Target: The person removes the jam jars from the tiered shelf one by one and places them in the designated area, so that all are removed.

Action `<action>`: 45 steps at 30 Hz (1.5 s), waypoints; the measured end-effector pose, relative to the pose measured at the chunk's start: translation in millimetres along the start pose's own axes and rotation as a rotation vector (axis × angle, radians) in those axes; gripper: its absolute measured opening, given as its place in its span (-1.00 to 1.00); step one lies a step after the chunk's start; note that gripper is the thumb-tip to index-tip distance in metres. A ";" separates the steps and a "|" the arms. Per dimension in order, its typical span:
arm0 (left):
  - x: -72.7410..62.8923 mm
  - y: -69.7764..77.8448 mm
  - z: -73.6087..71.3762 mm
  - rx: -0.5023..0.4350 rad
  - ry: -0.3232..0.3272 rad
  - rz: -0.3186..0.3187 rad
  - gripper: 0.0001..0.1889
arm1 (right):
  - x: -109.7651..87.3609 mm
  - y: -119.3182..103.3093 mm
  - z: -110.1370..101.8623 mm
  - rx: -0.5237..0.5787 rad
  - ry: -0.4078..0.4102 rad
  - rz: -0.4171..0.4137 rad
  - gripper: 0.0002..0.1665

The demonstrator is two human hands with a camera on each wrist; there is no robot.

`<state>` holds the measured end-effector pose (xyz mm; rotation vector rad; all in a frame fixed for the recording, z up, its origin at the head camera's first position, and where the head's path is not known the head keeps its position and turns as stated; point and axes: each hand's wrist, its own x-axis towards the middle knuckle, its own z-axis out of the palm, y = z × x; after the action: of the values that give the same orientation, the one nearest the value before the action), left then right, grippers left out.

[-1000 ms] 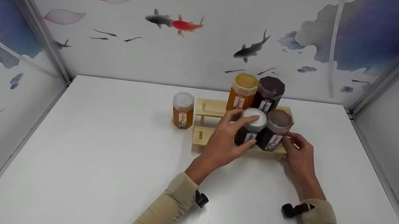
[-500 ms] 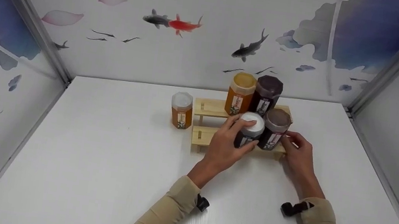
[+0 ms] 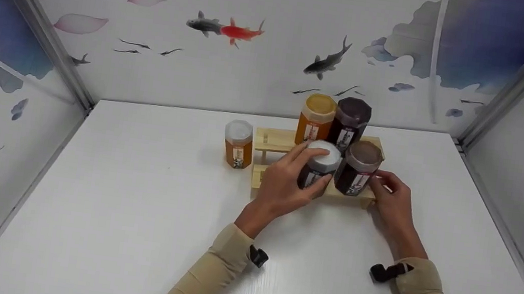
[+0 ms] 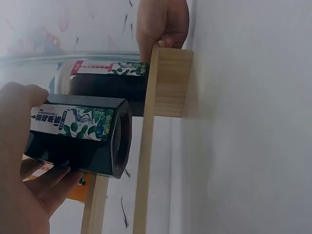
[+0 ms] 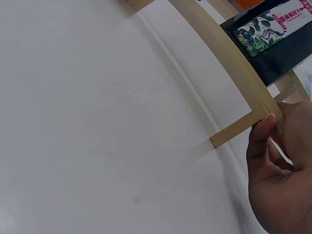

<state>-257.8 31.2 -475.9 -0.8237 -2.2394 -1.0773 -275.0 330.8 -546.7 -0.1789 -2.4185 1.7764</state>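
My left hand (image 3: 285,180) grips a dark octagonal jar with a white lid (image 3: 326,154), thumb on the near side and fingers over the far side and lid. In the left wrist view, the dark jar's base (image 4: 123,141) is apart from the lower shelf board (image 4: 145,146). At the right end of the two-tier wooden rack (image 3: 277,140), my right hand (image 3: 393,197) pinches the lower board's corner, thumb (image 5: 265,126) at the front. Beside the held jar, a dark jar with a brownish lid (image 3: 359,172) stands on the lower tier.
On the upper tier stand an amber jar with a yellow lid (image 3: 316,119) and a dark purple jar (image 3: 353,116). Left of the rack, an amber jar with a whitish lid (image 3: 238,146) stands on the white table (image 3: 133,201). Printed wall panels (image 3: 150,71) enclose the table.
My left hand has moved the white-lidded dark jar to the left, widening the gap to the brown-lidded jar. The right hand has stayed at the rack's end.
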 end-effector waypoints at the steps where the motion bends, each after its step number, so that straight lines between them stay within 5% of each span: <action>1: 1.9 -0.3 -4.1 -0.004 0.016 0.001 -0.49 | 0.4 0.0 0.5 -0.006 0.004 -0.011 -0.47; 9: 14.4 -5.5 -45.4 -0.018 0.178 0.005 -0.50 | 0.0 -1.9 0.3 0.042 -0.013 0.045 -0.49; 16: 19.6 -22.6 -80.9 0.105 0.269 0.027 -0.51 | -12.2 -22.7 0.7 0.106 -0.029 0.098 -0.51; 29: 10.6 -67.4 -122.6 0.150 0.415 -0.096 -0.53 | -1.1 -2.0 1.4 0.061 0.000 0.029 -0.49; 37: -3.0 -102.9 -131.6 0.145 0.464 -0.207 -0.57 | -1.1 -2.7 2.9 0.086 0.012 0.038 -0.53; 45: -21.9 -137.6 -114.6 0.106 0.378 -0.387 -0.62 | -0.2 -2.8 2.7 0.075 0.006 0.067 -0.51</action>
<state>-319.0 -137.3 -496.2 -0.1218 -2.1462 -1.1572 -275.4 327.4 -544.8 -0.2595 -2.3636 1.8880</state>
